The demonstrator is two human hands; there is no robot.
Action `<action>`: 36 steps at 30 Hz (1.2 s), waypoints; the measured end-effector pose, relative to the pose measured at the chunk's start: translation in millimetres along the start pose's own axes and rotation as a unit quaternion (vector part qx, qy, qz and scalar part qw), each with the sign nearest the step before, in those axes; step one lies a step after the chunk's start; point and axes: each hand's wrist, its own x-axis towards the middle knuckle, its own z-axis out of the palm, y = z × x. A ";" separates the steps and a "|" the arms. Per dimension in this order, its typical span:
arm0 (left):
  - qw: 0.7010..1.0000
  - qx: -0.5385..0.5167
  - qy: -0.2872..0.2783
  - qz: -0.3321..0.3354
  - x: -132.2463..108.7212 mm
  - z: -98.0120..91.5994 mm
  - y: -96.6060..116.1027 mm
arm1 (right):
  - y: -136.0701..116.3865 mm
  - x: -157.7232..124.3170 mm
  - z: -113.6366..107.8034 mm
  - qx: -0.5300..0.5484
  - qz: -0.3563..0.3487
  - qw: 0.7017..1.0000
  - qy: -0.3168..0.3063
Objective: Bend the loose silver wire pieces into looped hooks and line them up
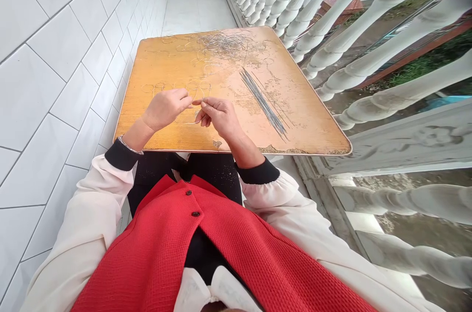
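Observation:
My left hand (pixel 166 107) and my right hand (pixel 217 114) meet over the near part of a worn wooden table (pixel 165 64). Both are closed in a pinch on a thin piece of wire (pixel 194 111), held between the fingertips of the two hands. A row of bent wire loops (pixel 173 87) lies on the table just beyond my left hand. A bundle of straight wires (pixel 263 101) lies diagonally to the right of my right hand. A tangled heap of wire (pixel 224 42) sits at the far side of the table.
A white tiled wall (pixel 55 56) runs along the left. A white balustrade (pixel 368 32) stands close on the right, with ground and greenery beyond it. The tiled floor (pixel 197 10) stretches past the table's far edge.

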 end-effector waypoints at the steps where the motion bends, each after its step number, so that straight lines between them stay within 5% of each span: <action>1: 1.000 0.012 -0.016 0.017 0.8 -1.4 -0.2 | -0.9 0.2 -0.7 -0.004 0.002 1.000 -0.001; 8: 0.992 0.052 -0.064 0.099 0.2 -12.7 3.1 | -17.1 10.1 -10.5 -0.010 -0.002 1.000 0.020; 12: 0.988 0.055 -0.030 0.140 -3.5 -11.1 2.0 | -19.7 16.2 -7.9 0.068 0.042 0.997 -0.002; 16: 0.988 0.022 0.008 0.155 -4.9 -8.3 1.0 | -18.3 15.5 0.4 0.159 0.065 0.984 0.039; 24: 0.989 -0.025 0.037 0.142 -4.5 -5.3 -0.2 | -14.6 11.8 5.3 0.157 0.029 0.984 0.082; 31: 0.978 -0.204 0.031 0.023 -9.8 -3.1 1.6 | -6.9 15.2 1.0 0.139 0.004 0.988 0.064; 36: 0.884 -0.424 0.046 -0.192 -5.3 -6.1 14.7 | -7.6 18.3 2.0 0.114 -0.003 0.992 0.047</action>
